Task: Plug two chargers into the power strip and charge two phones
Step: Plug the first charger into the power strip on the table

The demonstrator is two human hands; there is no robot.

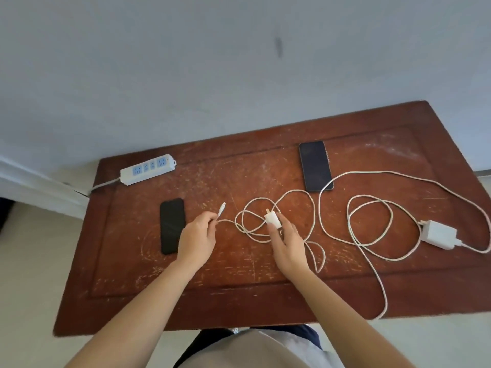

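A white power strip with blue sockets lies at the table's far left corner. One black phone lies flat left of my hands; a second black phone lies further back, right of centre. My left hand pinches the small charger's white cable just behind its plug tip. My right hand grips the small white charger, prongs pointing away, amid its coiled cable. A larger white charger with its looped cable rests on the right.
The worn brown wooden table stands against a pale blue wall. The power strip's cord runs off the left edge. One loop of the larger charger's cable hangs past the front edge at the right.
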